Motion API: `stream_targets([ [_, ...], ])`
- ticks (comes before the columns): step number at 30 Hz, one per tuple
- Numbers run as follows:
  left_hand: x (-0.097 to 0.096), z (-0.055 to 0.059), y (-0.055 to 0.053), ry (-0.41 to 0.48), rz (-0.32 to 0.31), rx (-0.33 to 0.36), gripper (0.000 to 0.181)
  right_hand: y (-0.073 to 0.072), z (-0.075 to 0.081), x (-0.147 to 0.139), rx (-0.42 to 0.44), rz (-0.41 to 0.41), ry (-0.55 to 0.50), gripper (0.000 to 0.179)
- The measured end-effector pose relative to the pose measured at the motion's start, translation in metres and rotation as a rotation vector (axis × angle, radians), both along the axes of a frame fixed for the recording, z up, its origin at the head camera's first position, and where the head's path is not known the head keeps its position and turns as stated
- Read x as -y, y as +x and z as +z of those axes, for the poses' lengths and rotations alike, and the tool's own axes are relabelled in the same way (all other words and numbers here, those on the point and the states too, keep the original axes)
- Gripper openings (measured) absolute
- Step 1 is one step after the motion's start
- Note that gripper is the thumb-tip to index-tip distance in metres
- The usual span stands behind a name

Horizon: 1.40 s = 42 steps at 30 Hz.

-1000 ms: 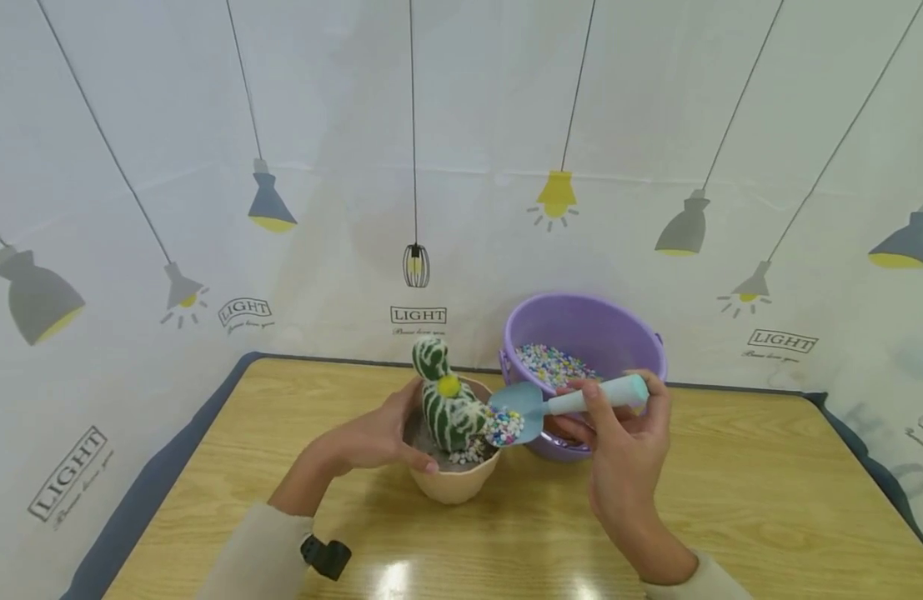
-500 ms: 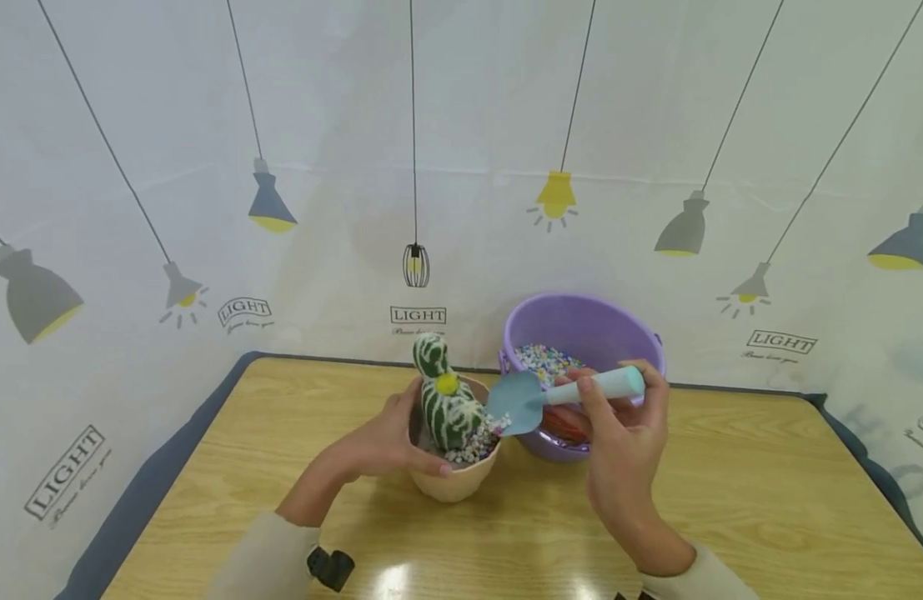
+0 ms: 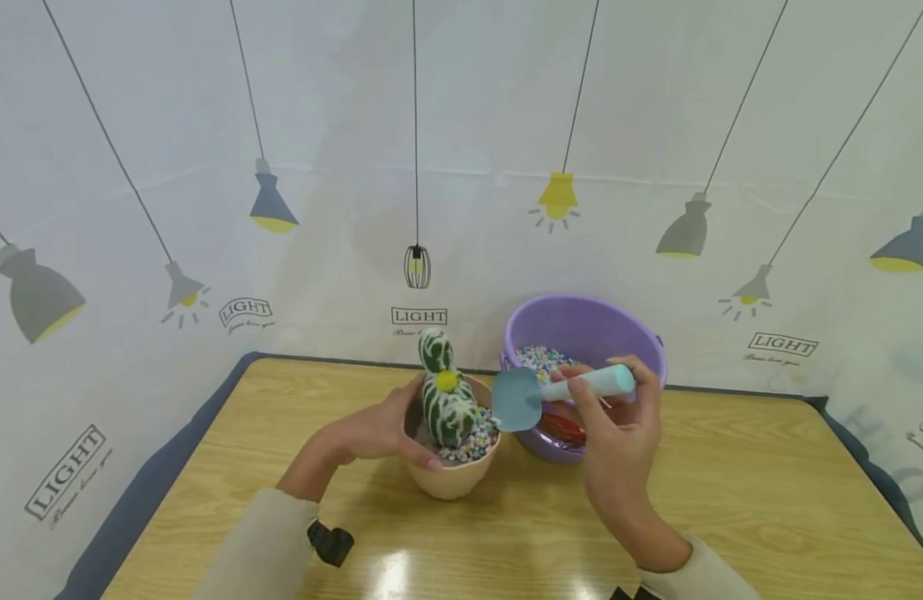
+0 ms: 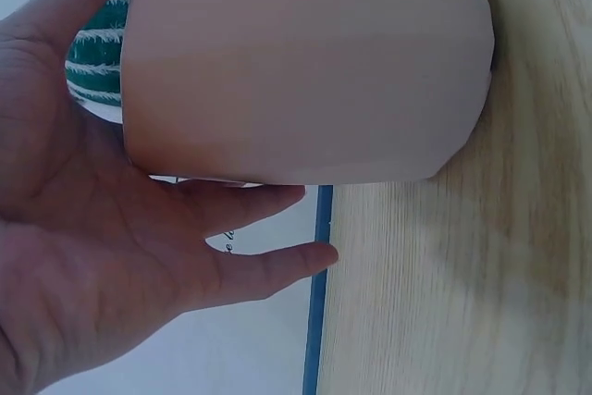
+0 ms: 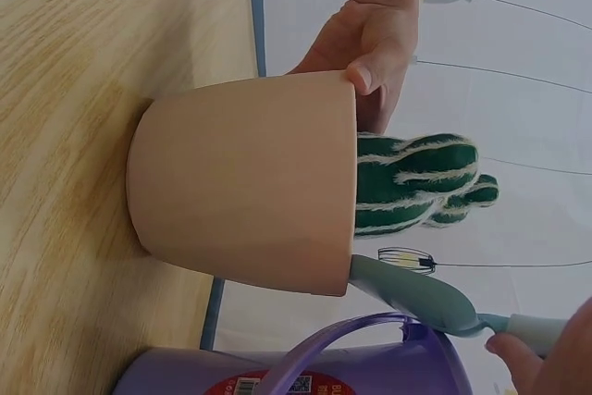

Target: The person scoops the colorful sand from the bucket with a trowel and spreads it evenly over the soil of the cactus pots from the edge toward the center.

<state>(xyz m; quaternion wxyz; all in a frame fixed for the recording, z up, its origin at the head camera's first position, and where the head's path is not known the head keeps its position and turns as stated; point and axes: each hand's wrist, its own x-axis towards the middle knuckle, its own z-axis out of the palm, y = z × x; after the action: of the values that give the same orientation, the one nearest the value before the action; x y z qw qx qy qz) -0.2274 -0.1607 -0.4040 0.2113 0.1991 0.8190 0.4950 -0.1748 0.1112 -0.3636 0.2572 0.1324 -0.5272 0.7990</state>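
A toy-like green cactus (image 3: 448, 412) with white stripes and a yellow flower stands in a peach flower pot (image 3: 449, 483). Small coloured pebbles (image 3: 472, 445) lie at the cactus's right side, over a grey filling. My left hand (image 3: 382, 429) holds the pot from the left, thumb at the rim and fingers round its far side. With its fingers on the pale blue handle, my right hand (image 3: 619, 442) grips a small trowel (image 3: 517, 400). The blade's tip is at the pot's right rim, as the right wrist view shows; its visible face bears almost no pebbles.
Behind the trowel, a purple bucket (image 3: 581, 321) with more coloured pebbles (image 3: 544, 360) inside stands against the lamp-printed white cloth (image 3: 318, 292). Its handle and red label (image 5: 319, 384) face the right wrist camera. The wooden table (image 3: 401, 550) has a blue-edged back.
The trowel has tipped and its load of pebbles has slid into the pot, where the pebble patch has grown. The right hand has shifted slightly up and left. The left hand keeps its hold.
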Motion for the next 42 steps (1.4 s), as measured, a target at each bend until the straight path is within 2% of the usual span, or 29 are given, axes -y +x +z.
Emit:
stream_targets([
  [5, 0.001, 0.000, -0.004, 0.019, -0.032, 0.003, 0.122, -0.002, 0.000, 0.000, -0.055, 0.022, 0.012, 0.031],
  [10, 0.000, 0.002, -0.009, 0.041, -0.053, -0.001, 0.122, -0.008, 0.002, -0.003, -0.149, 0.073, 0.009, 0.031],
  [15, -0.002, -0.001, -0.008, 0.048, -0.020, -0.003, 0.125, -0.012, 0.005, -0.007, -0.147, 0.058, 0.027, 0.031],
  [19, -0.002, -0.006, 0.002, 0.078, 0.043, -0.039, 0.126, -0.016, 0.010, -0.013, -0.110, 0.015, 0.043, 0.032],
  [23, -0.006, -0.013, 0.016, 0.130, 0.120, -0.087, 0.125, -0.022, 0.017, -0.021, -0.094, 0.011, 0.004, 0.034],
  [29, -0.023, -0.021, 0.029, 0.010, 0.310, -0.133, 0.134, -0.037, 0.033, -0.036, -0.056, 0.055, -0.158, 0.038],
  [31, -0.027, -0.023, 0.029, -0.007, 0.346, -0.140, 0.136, -0.043, 0.038, -0.041, -0.040, 0.044, -0.193, 0.040],
  [34, -0.026, -0.022, 0.028, 0.010, 0.336, -0.137, 0.137, -0.053, 0.043, -0.047, -0.024, 0.012, -0.203, 0.041],
  [42, -0.012, -0.020, 0.016, 0.087, 0.223, -0.094, 0.132, -0.073, 0.045, -0.059, 0.015, -0.082, -0.111, 0.043],
])
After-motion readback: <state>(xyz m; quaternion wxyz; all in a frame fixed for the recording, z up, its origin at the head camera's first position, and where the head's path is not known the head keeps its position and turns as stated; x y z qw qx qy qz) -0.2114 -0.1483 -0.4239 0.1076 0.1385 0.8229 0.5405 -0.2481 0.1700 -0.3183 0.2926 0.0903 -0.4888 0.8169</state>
